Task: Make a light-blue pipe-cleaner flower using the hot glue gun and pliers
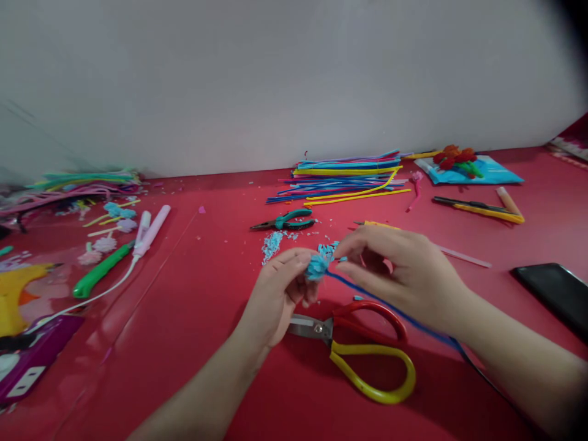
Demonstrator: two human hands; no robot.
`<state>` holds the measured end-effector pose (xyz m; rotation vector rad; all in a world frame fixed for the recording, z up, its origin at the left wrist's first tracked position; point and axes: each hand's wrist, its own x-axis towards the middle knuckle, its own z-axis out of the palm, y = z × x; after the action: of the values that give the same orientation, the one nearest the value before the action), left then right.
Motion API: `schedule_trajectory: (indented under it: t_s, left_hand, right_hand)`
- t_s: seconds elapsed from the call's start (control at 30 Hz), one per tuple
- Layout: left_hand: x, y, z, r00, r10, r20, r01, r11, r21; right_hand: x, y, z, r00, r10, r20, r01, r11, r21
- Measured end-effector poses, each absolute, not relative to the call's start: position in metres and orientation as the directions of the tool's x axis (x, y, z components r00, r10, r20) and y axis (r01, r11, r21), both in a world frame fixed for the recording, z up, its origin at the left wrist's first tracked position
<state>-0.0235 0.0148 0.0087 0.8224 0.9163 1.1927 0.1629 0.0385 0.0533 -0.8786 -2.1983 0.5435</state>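
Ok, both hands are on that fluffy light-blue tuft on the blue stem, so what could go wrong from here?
1. The left hand pinches the fluffy light-blue tuft while the right hand picks at it; fibres could pull loose, like the blue scraps already on the red table.
2. The red-and-yellow-handled scissors lie right under both wrists and the trailing blue stem, which could snag them.

Scissors (362,349) lie before the hands, pliers (287,221) behind them, a phone (554,294) to the right.
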Motion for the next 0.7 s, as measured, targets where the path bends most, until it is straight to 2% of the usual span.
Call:
schedule_trajectory:
  t_s: [0.13,0.23,0.33,0.47,0.7]
  left_hand:
    - [-0.025,0.013,0.011,-0.092,0.983,0.161,-0.246,-0.179,0.953]
    - [-0.025,0.008,0.01,-0.127,0.94,0.316,-0.043,-0.324,0.945]
    - [-0.024,0.004,0.009,-0.102,0.898,0.429,0.137,-0.414,0.9]
    - [-0.024,0.002,0.008,-0.063,0.867,0.494,0.235,-0.468,0.852]
    - [-0.024,0.002,0.006,-0.033,0.848,0.528,0.272,-0.501,0.821]
  right_hand:
    - [0.161,0.037,0.061,-0.416,0.856,0.306,0.431,0.482,-0.763]
    - [0.157,0.035,0.061,-0.389,0.898,0.206,0.41,0.369,-0.834]
    - [0.154,0.033,0.059,-0.383,0.908,0.17,0.362,0.317,-0.877]
    - [0.152,0.03,0.057,-0.382,0.912,0.151,0.313,0.282,-0.907]
    - [0.15,0.03,0.055,-0.362,0.927,0.094,0.293,0.209,-0.933]
